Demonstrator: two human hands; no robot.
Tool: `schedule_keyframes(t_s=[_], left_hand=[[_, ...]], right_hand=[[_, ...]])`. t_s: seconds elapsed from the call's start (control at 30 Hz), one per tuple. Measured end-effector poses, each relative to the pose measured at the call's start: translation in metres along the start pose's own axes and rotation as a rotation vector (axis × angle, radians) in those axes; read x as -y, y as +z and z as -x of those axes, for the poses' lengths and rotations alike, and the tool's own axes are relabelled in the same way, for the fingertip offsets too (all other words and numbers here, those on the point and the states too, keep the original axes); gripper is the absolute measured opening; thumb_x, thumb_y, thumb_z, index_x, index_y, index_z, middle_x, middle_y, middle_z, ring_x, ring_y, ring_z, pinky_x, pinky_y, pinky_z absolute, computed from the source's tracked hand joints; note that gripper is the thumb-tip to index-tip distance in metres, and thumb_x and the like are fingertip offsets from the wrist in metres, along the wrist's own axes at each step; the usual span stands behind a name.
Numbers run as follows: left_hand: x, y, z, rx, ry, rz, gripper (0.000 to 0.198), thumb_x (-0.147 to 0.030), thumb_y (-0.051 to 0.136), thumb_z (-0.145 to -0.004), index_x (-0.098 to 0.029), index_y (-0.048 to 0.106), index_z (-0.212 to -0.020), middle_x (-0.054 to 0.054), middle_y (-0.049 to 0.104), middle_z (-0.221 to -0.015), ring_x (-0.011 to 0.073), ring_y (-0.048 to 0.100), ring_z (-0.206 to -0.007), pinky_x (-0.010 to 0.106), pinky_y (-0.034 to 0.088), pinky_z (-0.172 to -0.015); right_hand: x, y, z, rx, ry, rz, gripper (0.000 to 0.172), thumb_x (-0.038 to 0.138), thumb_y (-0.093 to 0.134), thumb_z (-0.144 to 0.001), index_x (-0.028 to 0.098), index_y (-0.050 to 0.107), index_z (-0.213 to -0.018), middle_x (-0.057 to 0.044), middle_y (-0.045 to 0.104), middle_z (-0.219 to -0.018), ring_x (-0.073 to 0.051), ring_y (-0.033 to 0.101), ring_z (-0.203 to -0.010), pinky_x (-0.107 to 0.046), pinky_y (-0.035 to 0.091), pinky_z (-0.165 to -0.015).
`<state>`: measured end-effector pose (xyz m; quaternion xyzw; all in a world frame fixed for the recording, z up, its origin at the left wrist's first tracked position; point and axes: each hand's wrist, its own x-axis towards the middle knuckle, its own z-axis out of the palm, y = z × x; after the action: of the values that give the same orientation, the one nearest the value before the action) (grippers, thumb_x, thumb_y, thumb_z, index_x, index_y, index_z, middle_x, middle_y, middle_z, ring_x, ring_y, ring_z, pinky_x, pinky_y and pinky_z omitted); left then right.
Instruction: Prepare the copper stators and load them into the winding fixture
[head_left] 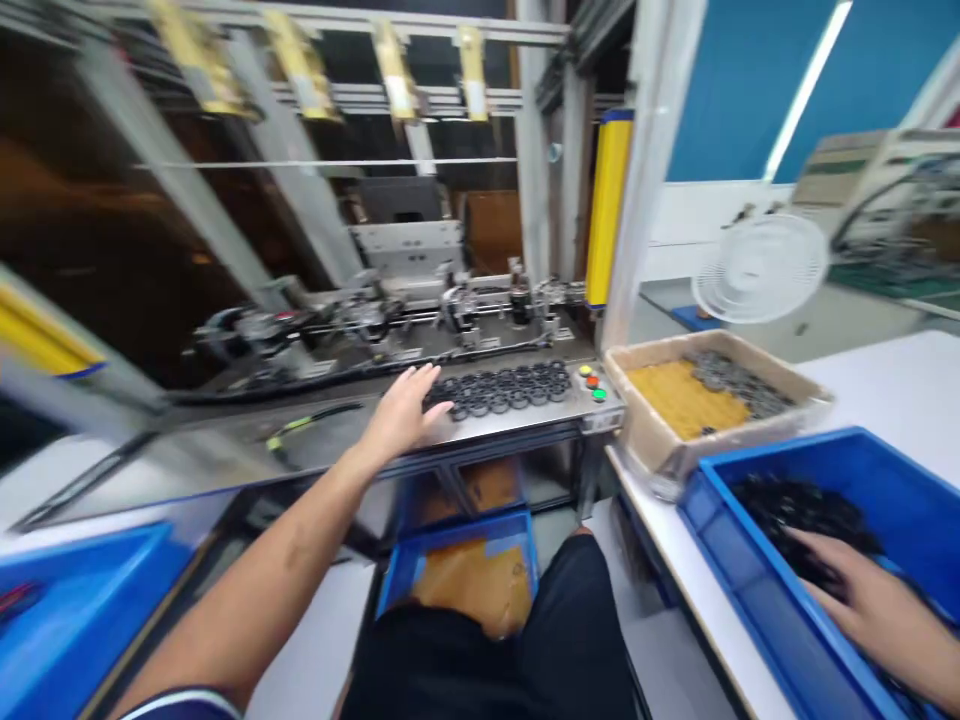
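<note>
My left hand (405, 408) lies at the left end of a closely packed block of black ring-shaped parts (499, 390) on the metal ledge of a machine. Its fingers are stretched out and its thumb stands apart, against or just over the nearest rings. On the right, my right hand (862, 590) reaches into a blue bin (784, 590) of black parts (806, 510). Its thumb and fingers curve round some of these dark parts; their exact shape is blurred.
Yellow, red and green buttons (592, 382) sit right of the rings. A lined box (637, 425) holds grey parts. Machine fixtures (457, 310) stand behind the ledge, between yellow side bars (609, 210). Another blue bin (90, 570) is at left, with a blue crate (533, 550) below.
</note>
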<state>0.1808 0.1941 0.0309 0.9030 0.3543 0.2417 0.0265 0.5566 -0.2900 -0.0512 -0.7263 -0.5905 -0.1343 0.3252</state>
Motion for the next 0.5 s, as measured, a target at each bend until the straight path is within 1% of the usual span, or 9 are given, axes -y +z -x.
schedule_keyframes(t_s=[0.07,0.1,0.13,0.2,0.27,0.3,0.33,0.4,0.5], left_hand=[[-0.057,0.004,-0.033,-0.022,0.194,0.042,0.062,-0.037,0.063,-0.089,-0.007,0.05,-0.141,0.017,0.052,-0.15,0.0321,0.038,-0.146,0.046,0.027,-0.124],[-0.092,0.007,-0.05,-0.017,0.314,0.065,0.062,-0.038,0.063,-0.09,-0.006,0.05,-0.141,0.017,0.052,-0.15,0.0316,0.039,-0.146,0.046,0.026,-0.124],[-0.13,0.012,-0.067,0.005,0.42,0.088,0.06,-0.038,0.062,-0.091,-0.007,0.05,-0.141,0.017,0.052,-0.149,0.031,0.04,-0.144,0.046,0.026,-0.124],[-0.207,0.028,-0.096,0.161,0.575,0.082,0.055,-0.033,0.057,-0.095,-0.008,0.046,-0.143,0.018,0.049,-0.151,0.0299,0.038,-0.145,0.048,0.026,-0.124],[-0.275,0.052,-0.12,0.277,0.652,0.071,0.048,-0.033,0.064,-0.091,-0.014,0.055,-0.135,0.015,0.057,-0.142,0.0282,0.048,-0.137,0.044,0.036,-0.118],[-0.304,0.067,-0.13,0.334,0.667,0.054,0.044,-0.034,0.068,-0.089,-0.014,0.06,-0.128,0.014,0.062,-0.134,0.0281,0.054,-0.13,0.043,0.042,-0.113],[-0.328,0.083,-0.14,0.393,0.673,0.029,0.04,-0.034,0.07,-0.088,-0.014,0.063,-0.121,0.014,0.066,-0.127,0.0276,0.06,-0.122,0.044,0.048,-0.107],[-0.364,0.114,-0.156,0.495,0.671,-0.022,0.034,-0.035,0.065,-0.092,-0.014,0.063,-0.119,0.011,0.066,-0.123,0.0244,0.065,-0.111,0.046,0.055,-0.096],[-0.395,0.152,-0.173,0.57,0.644,-0.068,0.034,-0.035,0.062,-0.095,-0.016,0.06,-0.124,0.01,0.063,-0.126,0.0233,0.065,-0.108,0.045,0.057,-0.091]], right_hand=[[0.006,0.002,0.009,0.298,0.161,0.146,0.038,0.024,0.059,-0.09,0.021,0.068,-0.127,-0.017,0.07,-0.125,-0.03,0.071,-0.108,-0.038,0.061,-0.087],[0.011,0.005,0.01,0.423,0.236,0.194,0.042,0.021,0.052,-0.092,0.019,0.064,-0.132,-0.019,0.063,-0.134,-0.031,0.067,-0.117,-0.041,0.059,-0.094],[0.016,0.008,0.008,0.51,0.289,0.218,0.044,0.017,0.046,-0.093,0.017,0.063,-0.133,-0.019,0.06,-0.138,-0.03,0.065,-0.121,-0.042,0.056,-0.098],[0.024,0.01,0.003,0.608,0.334,0.235,0.043,0.012,0.039,-0.093,0.016,0.068,-0.123,-0.017,0.066,-0.128,-0.027,0.069,-0.112,-0.039,0.056,-0.096],[0.03,0.007,-0.002,0.644,0.335,0.243,0.04,0.01,0.036,-0.092,0.017,0.074,-0.103,-0.012,0.073,-0.105,-0.024,0.073,-0.093,-0.035,0.059,-0.087],[0.031,0.003,-0.004,0.663,0.332,0.251,0.038,0.01,0.037,-0.092,0.017,0.075,-0.094,-0.011,0.073,-0.096,-0.023,0.073,-0.087,-0.034,0.059,-0.083],[0.031,0.0,-0.006,0.679,0.328,0.259,0.036,0.01,0.04,-0.091,0.017,0.074,-0.088,-0.01,0.072,-0.092,-0.023,0.073,-0.084,-0.033,0.059,-0.081],[0.03,-0.006,-0.008,0.695,0.32,0.278,0.03,0.01,0.045,-0.089,0.017,0.074,-0.084,-0.011,0.071,-0.094,-0.024,0.072,-0.086,-0.033,0.059,-0.082],[0.029,-0.01,-0.009,0.684,0.311,0.305,0.026,0.008,0.05,-0.087,0.016,0.074,-0.083,-0.014,0.068,-0.101,-0.024,0.071,-0.091,-0.033,0.058,-0.084]])
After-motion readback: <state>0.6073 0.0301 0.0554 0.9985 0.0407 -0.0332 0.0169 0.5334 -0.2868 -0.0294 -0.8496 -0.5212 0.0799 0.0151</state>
